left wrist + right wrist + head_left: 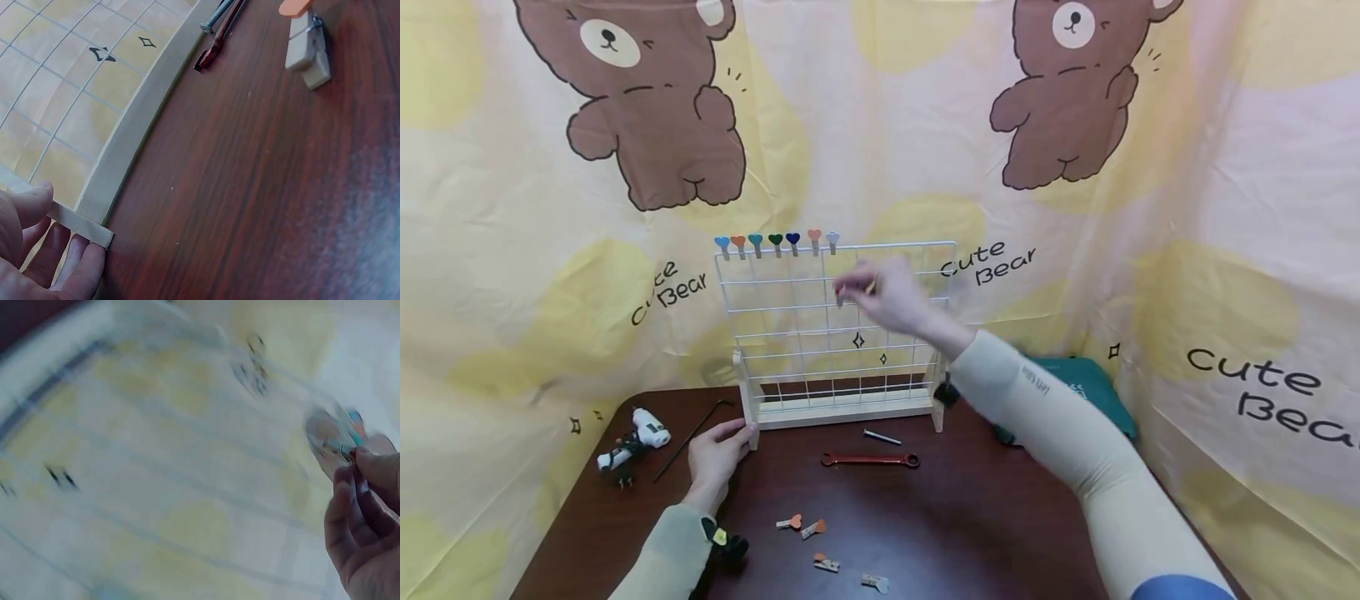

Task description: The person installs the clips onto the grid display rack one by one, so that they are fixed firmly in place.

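Observation:
A white wire grid rack (842, 333) on a wooden stand (842, 414) stands on the dark table. My left hand (718, 458) grips the stand's left foot (84, 226), thumb on one side and fingers on the other. In front of the grid, my right hand (891, 296) is raised, pinching a small clothespin (339, 449) with a reddish top. The fingers partly hide that clothespin, and the right wrist view is blurred. Several heart-topped clothespins (776, 242) in different colours sit along the left half of the grid's top wire.
Several loose clothespins (813, 529) lie near the table's front. A red wrench (870, 460) and a bolt (882, 437) lie before the stand. To the left are a white glue gun (649, 427) and a thin black rod (688, 442); a green bag (1082, 387) is at the right.

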### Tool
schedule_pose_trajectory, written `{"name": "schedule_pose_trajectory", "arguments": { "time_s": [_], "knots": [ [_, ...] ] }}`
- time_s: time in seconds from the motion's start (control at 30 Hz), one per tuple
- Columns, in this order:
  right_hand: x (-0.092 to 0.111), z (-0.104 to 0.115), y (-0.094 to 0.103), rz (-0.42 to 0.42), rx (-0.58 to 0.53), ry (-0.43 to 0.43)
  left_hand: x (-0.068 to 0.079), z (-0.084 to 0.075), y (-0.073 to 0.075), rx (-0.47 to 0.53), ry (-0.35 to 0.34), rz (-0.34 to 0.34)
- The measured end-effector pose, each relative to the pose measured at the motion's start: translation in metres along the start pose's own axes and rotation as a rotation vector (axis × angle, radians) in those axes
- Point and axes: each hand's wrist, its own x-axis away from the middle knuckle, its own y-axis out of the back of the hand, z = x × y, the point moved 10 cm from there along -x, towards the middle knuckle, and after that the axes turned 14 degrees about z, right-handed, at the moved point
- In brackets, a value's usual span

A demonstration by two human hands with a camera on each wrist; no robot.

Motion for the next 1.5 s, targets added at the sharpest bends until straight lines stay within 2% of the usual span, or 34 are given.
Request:
{"name": "schedule_pose_trajectory", "arguments": {
  "time_s": [0.13, 0.23, 0.4, 0.53, 0.63, 0.77, 0.83, 0.93, 1.07, 1.27, 1.33, 1.4, 1.5],
  "knots": [
    [-0.017, 0.008, 0.054, -0.104, 0.100, -0.039, 0.000, 0.000, 0.001, 0.003, 0.007, 0.001],
    [-0.028, 0.010, 0.073, -0.146, 0.186, -0.041, 0.000, 0.003, 0.001, -0.006, 0.017, 0.000],
    [-0.040, 0.003, 0.073, -0.122, 0.222, -0.071, -0.001, 0.003, 0.000, 0.004, 0.012, -0.004],
    [-0.036, -0.001, 0.069, -0.139, 0.196, -0.089, -0.001, 0.001, 0.000, 0.026, -0.003, -0.010],
    [-0.023, -0.001, 0.068, -0.227, 0.212, -0.053, -0.001, 0.000, -0.001, 0.023, -0.004, -0.006],
    [0.003, 0.003, 0.055, -0.351, 0.240, 0.064, -0.002, 0.001, -0.003, 0.012, 0.000, 0.002],
    [0.014, 0.001, 0.035, -0.337, 0.206, 0.114, -0.002, 0.002, -0.002, 0.009, 0.002, 0.003],
    [0.027, -0.007, -0.011, -0.206, 0.158, 0.160, -0.003, 0.004, 0.000, 0.004, 0.012, 0.000],
    [0.043, -0.023, -0.092, 0.072, 0.164, 0.169, -0.002, 0.003, 0.001, 0.010, 0.009, 0.004],
    [0.070, -0.043, -0.218, 0.465, 0.185, 0.118, -0.001, 0.003, 0.004, -0.003, 0.006, -0.018],
    [0.081, -0.046, -0.253, 0.580, 0.186, 0.107, 0.000, 0.003, 0.004, -0.023, 0.012, -0.014],
    [0.091, -0.048, -0.280, 0.664, 0.197, 0.085, 0.000, 0.003, 0.002, -0.042, 0.015, -0.003],
    [0.099, -0.048, -0.304, 0.696, 0.232, 0.074, 0.000, 0.002, 0.002, -0.067, 0.019, 0.000]
  ]
}}
